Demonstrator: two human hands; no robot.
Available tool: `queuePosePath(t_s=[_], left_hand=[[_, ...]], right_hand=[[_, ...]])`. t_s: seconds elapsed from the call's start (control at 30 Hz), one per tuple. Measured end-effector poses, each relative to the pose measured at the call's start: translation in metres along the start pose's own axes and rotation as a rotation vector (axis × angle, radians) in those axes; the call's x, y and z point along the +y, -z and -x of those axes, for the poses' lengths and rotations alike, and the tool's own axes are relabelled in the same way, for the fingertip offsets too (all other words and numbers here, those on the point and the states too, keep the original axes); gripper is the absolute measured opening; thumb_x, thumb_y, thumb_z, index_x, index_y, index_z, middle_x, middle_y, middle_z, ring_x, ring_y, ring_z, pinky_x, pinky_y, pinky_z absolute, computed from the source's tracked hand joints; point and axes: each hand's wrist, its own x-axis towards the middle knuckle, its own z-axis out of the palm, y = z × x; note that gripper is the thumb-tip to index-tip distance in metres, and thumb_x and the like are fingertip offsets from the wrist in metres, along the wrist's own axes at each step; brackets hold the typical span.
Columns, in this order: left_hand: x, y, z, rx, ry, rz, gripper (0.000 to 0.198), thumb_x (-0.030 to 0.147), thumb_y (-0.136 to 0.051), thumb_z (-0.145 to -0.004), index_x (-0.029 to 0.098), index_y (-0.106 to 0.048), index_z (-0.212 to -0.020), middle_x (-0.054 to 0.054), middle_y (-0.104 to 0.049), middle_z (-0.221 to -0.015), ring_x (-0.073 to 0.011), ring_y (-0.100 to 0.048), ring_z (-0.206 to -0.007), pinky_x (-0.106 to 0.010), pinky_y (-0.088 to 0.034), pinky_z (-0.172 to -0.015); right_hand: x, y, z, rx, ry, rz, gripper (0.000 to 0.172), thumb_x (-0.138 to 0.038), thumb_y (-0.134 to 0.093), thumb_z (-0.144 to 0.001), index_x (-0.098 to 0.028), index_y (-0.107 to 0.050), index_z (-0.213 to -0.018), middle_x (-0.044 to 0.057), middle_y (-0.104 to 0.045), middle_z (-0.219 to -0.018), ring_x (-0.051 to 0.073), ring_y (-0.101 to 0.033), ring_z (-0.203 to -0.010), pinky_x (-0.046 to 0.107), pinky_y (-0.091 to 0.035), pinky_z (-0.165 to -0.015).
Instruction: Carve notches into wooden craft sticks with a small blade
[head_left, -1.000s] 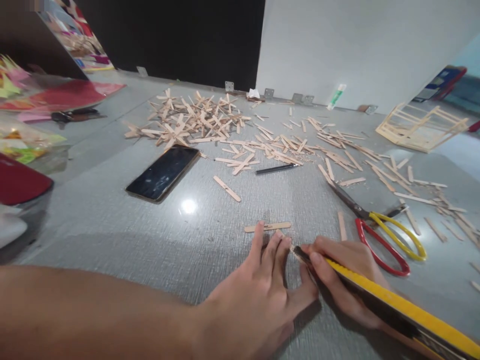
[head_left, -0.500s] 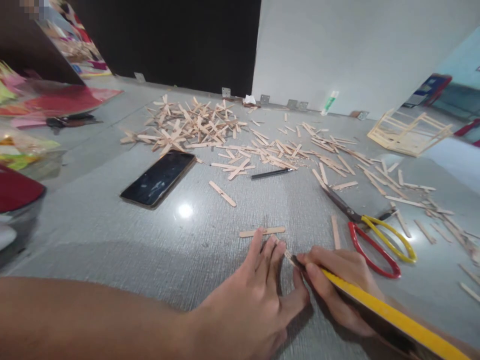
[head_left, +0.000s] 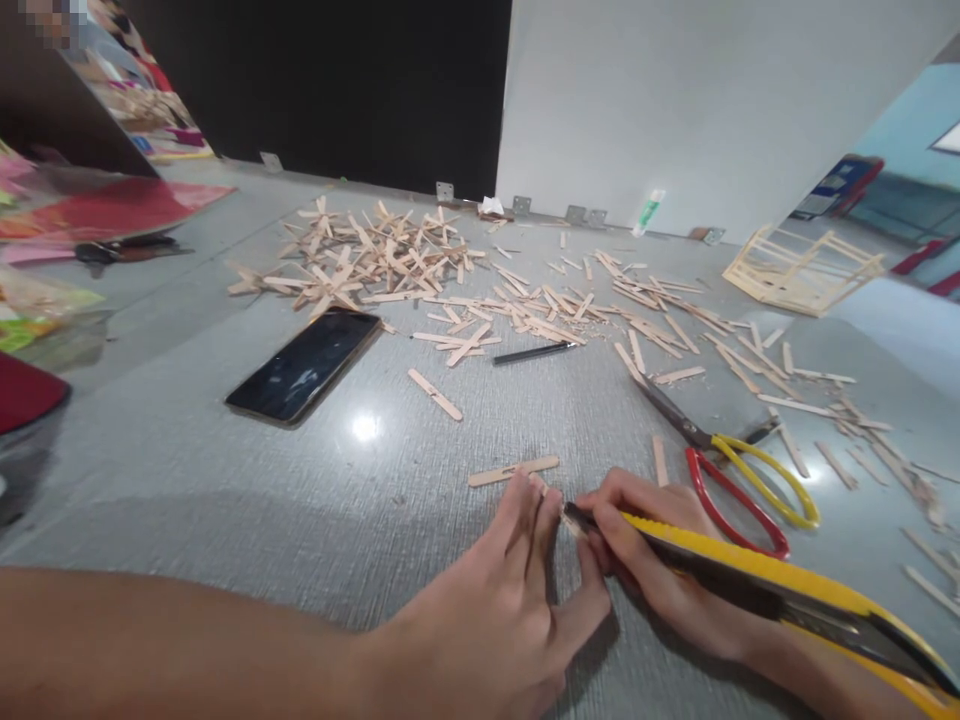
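My left hand (head_left: pixel 491 610) lies on the grey floor with its fingers pressed together on a small wooden stick piece (head_left: pixel 538 486), mostly hidden under the fingertips. My right hand (head_left: pixel 660 560) is closed around a yellow utility knife (head_left: pixel 757 580), whose blade tip sits right beside the left fingertips. A loose flat wooden stick (head_left: pixel 514 470) lies just beyond the fingers. Red and yellow scissors (head_left: pixel 731 465) rest to the right of my right hand.
A black phone (head_left: pixel 304 365) lies at left, a black pen (head_left: pixel 534 352) at centre. Several wooden sticks are scattered in piles (head_left: pixel 375 255) across the far floor. A stick frame structure (head_left: pixel 802 268) stands at far right, coloured paper (head_left: pixel 97 210) at far left.
The view has shifted slightly. Both hands have stayed together at the stick piece, the knife tip having moved a little to the left, closer to my left fingertips.
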Motion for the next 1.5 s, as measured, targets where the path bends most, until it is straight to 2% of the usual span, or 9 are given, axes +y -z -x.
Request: queuePosePath(t_s=[0.27,0.37,0.5,0.73,1.07,1.23,1.33,1.4,1.5], left_hand=[[0.000,0.000,0.000,-0.010,0.004,0.002,0.056,0.045,-0.045,-0.104,0.001,-0.051,-0.138,-0.033,-0.068,-0.131,-0.0493,-0.060,-0.133,-0.066,-0.025,-0.115],[0.001,0.000,0.001,-0.023,0.004,0.018,0.063,0.051,-0.048,-0.102,0.000,-0.050,-0.140,-0.036,-0.065,-0.133,-0.0518,-0.059,-0.132,-0.067,-0.026,-0.114],[0.001,0.000,0.002,-0.025,0.007,0.034,0.066,0.048,-0.049,-0.102,-0.002,-0.045,-0.144,-0.037,-0.062,-0.136,-0.0523,-0.057,-0.133,-0.066,-0.028,-0.114],[0.001,0.001,0.003,-0.081,0.077,0.106,0.068,0.045,-0.053,-0.099,-0.002,-0.040,-0.147,-0.039,-0.057,-0.142,-0.0531,-0.054,-0.136,-0.065,-0.039,-0.109],[0.001,0.001,0.005,-0.097,0.069,0.120,0.068,0.044,-0.051,-0.101,-0.001,-0.037,-0.150,-0.039,-0.054,-0.145,-0.0541,-0.050,-0.139,-0.067,-0.033,-0.113],[0.000,-0.001,0.005,-0.084,0.042,0.074,0.070,0.048,-0.055,-0.098,0.000,-0.041,-0.147,-0.039,-0.056,-0.143,-0.0536,-0.055,-0.135,-0.065,-0.037,-0.109],[0.000,-0.006,0.007,-0.057,0.025,0.022,0.065,0.050,-0.047,-0.103,0.001,-0.045,-0.145,-0.036,-0.060,-0.140,-0.0509,-0.057,-0.135,-0.063,-0.038,-0.108],[0.001,-0.010,0.009,-0.037,0.000,0.004,0.065,0.053,-0.040,-0.106,0.000,-0.047,-0.143,-0.035,-0.061,-0.139,-0.0491,-0.058,-0.134,-0.061,-0.038,-0.108],[0.002,-0.015,0.011,-0.030,0.032,-0.036,0.058,0.043,-0.041,-0.106,0.001,-0.046,-0.145,-0.032,-0.061,-0.142,-0.0477,-0.060,-0.133,-0.060,-0.039,-0.106]], right_hand=[[-0.003,0.000,-0.001,-0.008,-0.001,0.031,0.037,-0.041,-0.048,-0.109,-0.022,-0.066,-0.082,-0.007,-0.056,-0.057,0.008,-0.053,-0.049,0.022,-0.036,-0.048],[-0.003,0.001,-0.002,-0.049,0.019,0.065,0.038,-0.037,-0.046,-0.110,-0.022,-0.061,-0.079,-0.006,-0.056,-0.061,0.008,-0.054,-0.052,0.022,-0.039,-0.051],[0.002,0.002,0.000,-0.119,0.072,0.117,0.033,-0.035,-0.043,-0.110,-0.023,-0.054,-0.082,-0.005,-0.054,-0.065,0.010,-0.056,-0.055,0.024,-0.040,-0.055],[0.005,0.005,0.000,-0.158,0.149,0.175,0.034,-0.031,-0.040,-0.111,-0.025,-0.041,-0.077,-0.007,-0.045,-0.061,0.009,-0.046,-0.049,0.026,-0.031,-0.050],[0.010,0.010,0.002,-0.187,0.153,0.146,0.037,-0.036,-0.039,-0.112,-0.024,-0.044,-0.077,-0.006,-0.047,-0.061,0.010,-0.048,-0.051,0.026,-0.035,-0.053],[0.007,0.008,0.000,-0.169,0.125,0.117,0.042,-0.037,-0.035,-0.112,-0.024,-0.047,-0.074,-0.004,-0.054,-0.061,0.011,-0.054,-0.052,0.026,-0.038,-0.052],[0.005,0.007,0.002,-0.133,0.109,0.123,0.042,-0.039,-0.037,-0.111,-0.024,-0.050,-0.074,-0.005,-0.055,-0.059,0.011,-0.054,-0.050,0.024,-0.041,-0.051],[0.005,0.005,0.005,-0.099,0.110,0.136,0.036,-0.038,-0.039,-0.110,-0.023,-0.057,-0.083,-0.002,-0.063,-0.065,0.012,-0.060,-0.053,0.023,-0.045,-0.053],[0.008,0.003,0.009,-0.061,0.158,0.167,0.024,-0.031,-0.043,-0.107,-0.023,-0.063,-0.098,0.002,-0.073,-0.076,0.015,-0.067,-0.061,0.025,-0.050,-0.057]])
